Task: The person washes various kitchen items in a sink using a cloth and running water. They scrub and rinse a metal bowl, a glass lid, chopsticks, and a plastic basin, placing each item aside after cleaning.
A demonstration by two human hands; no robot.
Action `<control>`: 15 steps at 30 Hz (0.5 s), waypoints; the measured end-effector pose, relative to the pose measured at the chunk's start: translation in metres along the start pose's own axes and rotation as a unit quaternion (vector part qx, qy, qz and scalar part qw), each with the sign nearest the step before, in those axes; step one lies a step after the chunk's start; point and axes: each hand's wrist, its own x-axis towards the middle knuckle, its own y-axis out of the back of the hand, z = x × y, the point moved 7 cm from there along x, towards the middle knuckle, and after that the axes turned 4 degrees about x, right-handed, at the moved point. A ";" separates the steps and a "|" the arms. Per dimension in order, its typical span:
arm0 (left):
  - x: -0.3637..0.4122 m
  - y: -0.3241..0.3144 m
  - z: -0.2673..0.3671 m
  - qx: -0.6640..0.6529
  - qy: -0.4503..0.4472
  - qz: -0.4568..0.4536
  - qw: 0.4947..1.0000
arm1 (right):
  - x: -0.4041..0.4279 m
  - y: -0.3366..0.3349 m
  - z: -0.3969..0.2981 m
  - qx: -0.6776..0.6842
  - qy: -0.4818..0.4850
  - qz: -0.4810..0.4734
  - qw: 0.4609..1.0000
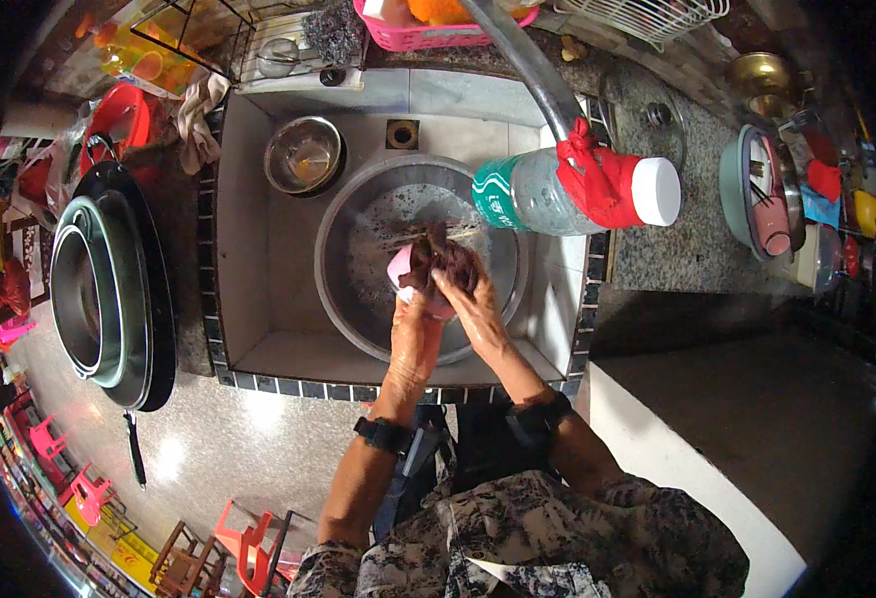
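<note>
Over a wide grey metal basin point(331, 306), both hands are close together. My left hand point(414, 329) grips a pink cup or small bowl point(400, 261), partly hidden by cloth and fingers. A dark brown cloth point(462, 265) is bunched in my right hand point(477, 306) and presses against the pink piece. Soapy water point(378, 213) with foam fills the basin's bottom. Thin sticks that look like chopsticks point(397, 241) lie in it just beyond the hands. The basin stands inside a tiled sink point(281, 321).
A steel bowl point(303, 157) sits at the sink's back left, near the drain point(403, 134). From the faucet point(528, 67) hangs a plastic bottle point(535, 190) tied with red cloth, low over the basin's right. Stacked pans and basins point(113, 299) stand left; a green tub point(737, 190) of dishes stands right.
</note>
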 end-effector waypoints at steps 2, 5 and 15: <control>-0.011 0.003 0.000 0.115 0.025 0.009 0.993 | 0.013 0.002 -0.012 0.037 0.013 0.036 0.999; -0.023 -0.003 0.011 0.186 0.036 -0.022 0.982 | 0.031 0.007 0.021 0.158 -0.081 0.028 0.984; 0.060 -0.034 0.192 0.715 -0.288 0.076 0.633 | 0.010 0.012 0.044 -0.335 0.063 -0.072 0.937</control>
